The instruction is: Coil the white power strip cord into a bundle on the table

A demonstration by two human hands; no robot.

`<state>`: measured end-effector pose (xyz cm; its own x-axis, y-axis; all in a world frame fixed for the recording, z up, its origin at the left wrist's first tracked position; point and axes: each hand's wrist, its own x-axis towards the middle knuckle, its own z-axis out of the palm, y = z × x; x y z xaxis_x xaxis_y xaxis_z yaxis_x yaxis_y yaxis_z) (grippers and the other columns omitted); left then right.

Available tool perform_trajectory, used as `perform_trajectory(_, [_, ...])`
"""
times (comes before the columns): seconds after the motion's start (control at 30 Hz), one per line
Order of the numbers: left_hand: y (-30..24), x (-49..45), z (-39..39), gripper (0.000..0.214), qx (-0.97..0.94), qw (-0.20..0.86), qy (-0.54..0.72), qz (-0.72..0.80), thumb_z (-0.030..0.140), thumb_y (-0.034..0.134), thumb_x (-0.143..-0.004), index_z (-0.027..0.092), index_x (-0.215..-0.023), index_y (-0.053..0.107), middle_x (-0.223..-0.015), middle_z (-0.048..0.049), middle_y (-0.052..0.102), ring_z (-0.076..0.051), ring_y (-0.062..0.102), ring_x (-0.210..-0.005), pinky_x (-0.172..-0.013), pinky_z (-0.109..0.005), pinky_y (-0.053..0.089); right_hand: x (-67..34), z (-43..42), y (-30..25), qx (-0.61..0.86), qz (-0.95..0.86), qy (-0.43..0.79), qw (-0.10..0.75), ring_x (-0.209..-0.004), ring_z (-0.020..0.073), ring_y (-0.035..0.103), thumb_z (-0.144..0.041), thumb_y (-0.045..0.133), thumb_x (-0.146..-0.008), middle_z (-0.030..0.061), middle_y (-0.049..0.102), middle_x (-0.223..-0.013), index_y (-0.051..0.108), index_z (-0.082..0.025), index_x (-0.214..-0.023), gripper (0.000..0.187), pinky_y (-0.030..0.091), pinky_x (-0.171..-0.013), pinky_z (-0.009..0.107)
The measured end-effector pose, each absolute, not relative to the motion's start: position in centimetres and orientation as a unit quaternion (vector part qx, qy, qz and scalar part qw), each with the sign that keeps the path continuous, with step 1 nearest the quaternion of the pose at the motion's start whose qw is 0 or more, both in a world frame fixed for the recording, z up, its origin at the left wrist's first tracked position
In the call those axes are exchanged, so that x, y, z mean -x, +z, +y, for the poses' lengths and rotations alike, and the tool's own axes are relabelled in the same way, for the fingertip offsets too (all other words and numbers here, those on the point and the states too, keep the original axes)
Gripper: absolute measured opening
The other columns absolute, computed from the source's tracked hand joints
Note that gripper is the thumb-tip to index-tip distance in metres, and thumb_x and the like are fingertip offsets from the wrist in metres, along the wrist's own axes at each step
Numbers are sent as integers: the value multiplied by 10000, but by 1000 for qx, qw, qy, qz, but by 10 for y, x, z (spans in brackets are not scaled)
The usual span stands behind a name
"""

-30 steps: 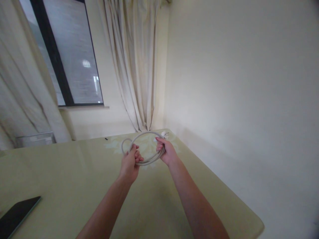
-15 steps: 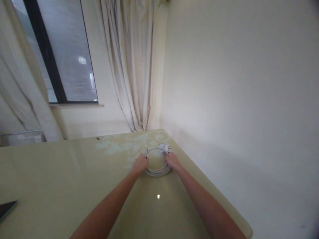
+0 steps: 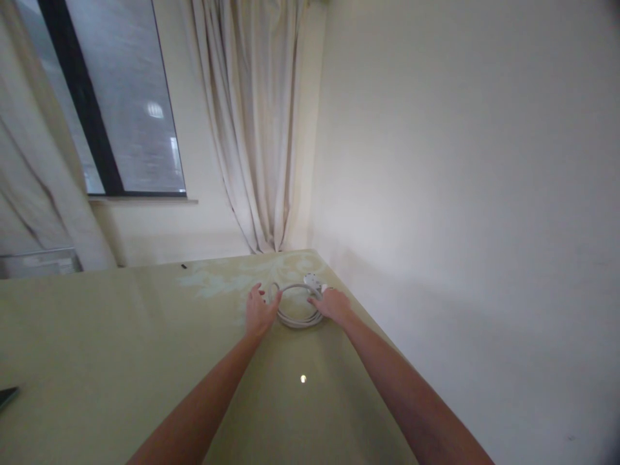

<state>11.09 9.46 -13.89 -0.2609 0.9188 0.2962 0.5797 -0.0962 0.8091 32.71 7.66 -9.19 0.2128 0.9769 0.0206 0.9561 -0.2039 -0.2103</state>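
Note:
A coiled grey-white cable point(image 3: 299, 324) lies in a ring on the table near its far right corner, with a small loop standing out at its left side. A white round end piece with dark holes point(image 3: 312, 281) sits at the back right of the ring. My left hand point(image 3: 260, 311) is open at the left side, fingers spread and thumb beside the cable. At the right side is my right hand point(image 3: 335, 305), its thumb stretched over the ring, apart from the fingers. Those fingers are partly hidden, close to a white plug piece.
The pale green table point(image 3: 121, 349) meets a white wall point(image 3: 460, 194) along its right side. Curtains point(image 3: 261, 129) and a window point(image 3: 130, 97) stand behind. A small dark object point(image 3: 184, 266) lies near the far edge, and a dark flat object point(image 3: 7, 395) at the left.
My left hand has let go of the cable and spread its fingers, moving slightly left. My right hand's thumb has loosened from the ring. The view has shifted slightly.

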Motion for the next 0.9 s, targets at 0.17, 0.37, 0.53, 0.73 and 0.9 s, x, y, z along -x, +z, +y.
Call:
perform_trajectory(0.17, [-139, -97, 80, 842, -584, 209, 493, 611, 690, 526, -885, 81, -1458, 424, -1273, -208, 629, -240, 694, -869, -867, -428, 560, -331, 54, -84, 782, -612, 23, 111, -1171, 373, 677, -619, 521, -981, 245, 705, -1234, 693, -123, -1236, 583, 529, -921, 427])
perform_trajectory(0.37, [-139, -72, 52, 836, -601, 242, 498, 576, 702, 467, -888, 64, -1427, 452, -1201, -196, 650, -233, 680, -794, -840, -448, 563, -294, 23, -112, 604, -773, -73, 181, -1325, 288, 537, -484, 447, -1053, 167, 609, -1417, 568, -181, -1422, 492, 398, -1127, 393])
perform_trajectory(0.53, [-150, -41, 12, 719, -629, 259, 487, 548, 655, 491, -886, 113, -1360, 488, -1130, -137, 655, -207, 659, -735, -754, -414, 576, -265, 30, -136, 559, -824, -54, 80, -1274, 273, 569, -109, 448, -992, 154, 648, -1369, 478, -200, -1536, 553, 449, -1059, 408])
perform_trajectory(0.73, [-165, -12, -21, 550, -647, 278, 483, 521, 571, 499, -917, 169, -1291, 514, -1093, -97, 639, -176, 636, -728, -719, -371, 576, -264, 65, -127, 617, -781, -49, 83, -1286, 283, 563, -43, 417, -965, 209, 624, -1365, 576, -134, -1442, 512, 445, -1051, 396])
perform_trajectory(0.9, [-164, -8, -25, 512, -628, 299, 500, 515, 550, 508, -914, 178, -1266, 520, -1046, -84, 641, -183, 648, -739, -688, -362, 574, -259, 71, -124, 648, -753, -42, 106, -1330, 333, 545, -296, 545, -987, 238, 569, -1458, 465, -75, -1531, 593, 406, -1111, 424])
